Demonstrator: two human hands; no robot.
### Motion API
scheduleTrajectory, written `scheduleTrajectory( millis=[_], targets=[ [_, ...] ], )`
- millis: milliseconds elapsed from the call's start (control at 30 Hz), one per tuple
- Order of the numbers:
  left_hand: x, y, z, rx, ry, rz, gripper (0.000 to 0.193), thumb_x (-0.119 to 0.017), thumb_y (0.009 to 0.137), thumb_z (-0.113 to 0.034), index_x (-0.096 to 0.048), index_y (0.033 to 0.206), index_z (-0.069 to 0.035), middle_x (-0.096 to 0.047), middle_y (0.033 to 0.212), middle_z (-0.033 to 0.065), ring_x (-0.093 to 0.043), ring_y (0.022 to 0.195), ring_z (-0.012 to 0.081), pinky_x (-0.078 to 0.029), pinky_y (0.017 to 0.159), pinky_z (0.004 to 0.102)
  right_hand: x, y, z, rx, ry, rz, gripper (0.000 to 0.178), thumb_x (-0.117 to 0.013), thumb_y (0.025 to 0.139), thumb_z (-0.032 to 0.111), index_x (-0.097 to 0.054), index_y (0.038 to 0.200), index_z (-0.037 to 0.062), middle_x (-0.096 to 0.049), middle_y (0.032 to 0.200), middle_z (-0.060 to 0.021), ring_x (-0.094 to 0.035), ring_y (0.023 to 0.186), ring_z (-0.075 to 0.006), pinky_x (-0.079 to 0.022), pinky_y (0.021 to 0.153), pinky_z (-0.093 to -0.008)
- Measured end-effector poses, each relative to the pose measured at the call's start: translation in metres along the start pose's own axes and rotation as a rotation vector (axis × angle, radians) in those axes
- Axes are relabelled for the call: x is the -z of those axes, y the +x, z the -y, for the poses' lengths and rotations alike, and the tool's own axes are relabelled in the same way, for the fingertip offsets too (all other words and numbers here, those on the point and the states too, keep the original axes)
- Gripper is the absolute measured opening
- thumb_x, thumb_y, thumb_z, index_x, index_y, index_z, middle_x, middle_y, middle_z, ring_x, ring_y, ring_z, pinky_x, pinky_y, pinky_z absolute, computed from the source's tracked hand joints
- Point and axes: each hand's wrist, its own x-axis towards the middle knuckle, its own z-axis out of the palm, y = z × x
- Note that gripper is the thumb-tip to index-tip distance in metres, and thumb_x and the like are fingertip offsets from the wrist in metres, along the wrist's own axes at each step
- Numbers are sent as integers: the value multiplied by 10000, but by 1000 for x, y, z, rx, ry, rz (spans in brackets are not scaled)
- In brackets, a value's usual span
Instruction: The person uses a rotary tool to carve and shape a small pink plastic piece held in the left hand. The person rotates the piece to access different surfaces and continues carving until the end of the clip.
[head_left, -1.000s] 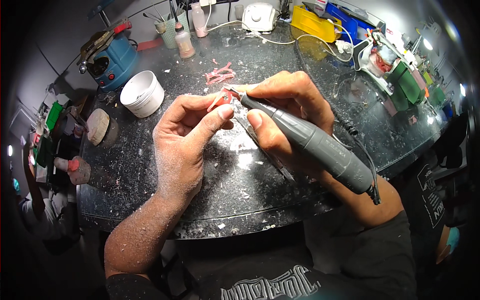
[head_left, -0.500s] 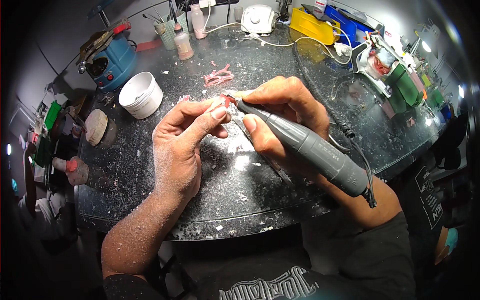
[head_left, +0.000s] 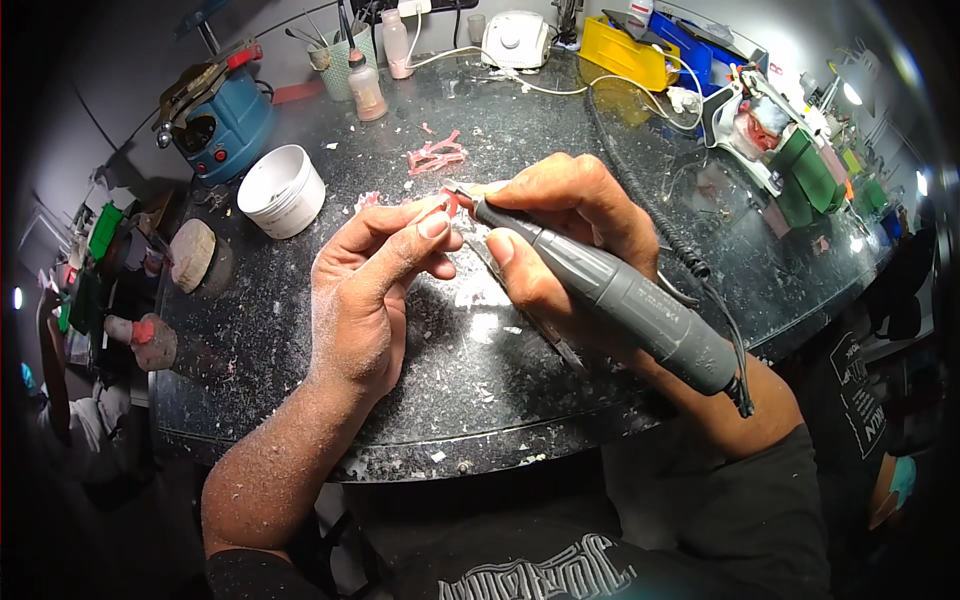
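Observation:
Pinched between the thumb and fingers of my left hand (head_left: 362, 290) is a small pinkish-red piece (head_left: 448, 203), mostly covered by the fingertips. My right hand (head_left: 590, 215) is wrapped pen-like round a dark grey rotary handpiece (head_left: 640, 305). Its tip meets the pink piece or lies right beside it; the exact contact is too small to tell. Pale dust coats my left wrist and forearm. Under the right hand, a thin metal hand tool (head_left: 555, 338) lies on the black speckled bench (head_left: 450, 400), partly hidden.
Branching pink scraps (head_left: 437, 155) lie beyond my hands. Leftward stand a white tub (head_left: 282, 195), a round pale block (head_left: 192, 255) and a blue machine (head_left: 228, 125). A bottle (head_left: 367, 90), white knobbed box (head_left: 515, 40) and yellow bin (head_left: 628, 52) line the back. A coiled cord (head_left: 650, 205) runs right.
My left hand and wrist have shifted and turned slightly, tilting the pink piece a little. The right hand and handpiece look nearly unmoved.

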Motion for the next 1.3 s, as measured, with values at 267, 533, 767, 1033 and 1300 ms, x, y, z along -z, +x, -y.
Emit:
scheduleTrajectory(
  millis=[267,533,767,1033,1300],
  targets=[
    [3,0,2,4,7,21,186,-711,942,-68,-723,1104,23,-734,1012,104,-701,932,165,-548,793,290,4,-4,3,-74,-13,62,289,-720,841,-32,-634,1117,-10,-670,1024,-111,-652,905,-133,-547,800,-278],
    [1,0,-1,-12,47,6,185,-714,941,-77,-725,1099,18,-738,1033,102,-700,931,165,-541,812,291,0,-1,0,-18,-34,-6,287,-790,799,9,-675,1062,-13,-699,948,-101,-714,866,-131,-600,761,-272],
    [7,1,2,-14,54,18,198,-716,938,-81,-725,1113,12,-739,1042,97,-692,941,159,-540,826,298,2,-3,9,-130,14,85,262,-687,870,-41,-618,1121,-9,-647,1025,-95,-626,909,-122,-519,813,-275],
    [5,2,2,-12,54,6,218,-707,942,-90,-712,1135,10,-735,1031,92,-685,940,160,-536,853,309,5,-2,9,-126,-24,123,263,-691,874,-33,-617,1125,-6,-648,1020,-94,-623,912,-126,-518,818,-282],
    [6,3,5,-29,57,9,227,-691,959,-109,-707,1156,5,-727,1066,103,-675,948,164,-535,879,322,3,-4,6,-108,3,107,272,-699,872,-39,-618,1131,-12,-663,1031,-111,-647,940,-146,-533,848,-296]
  ],
)
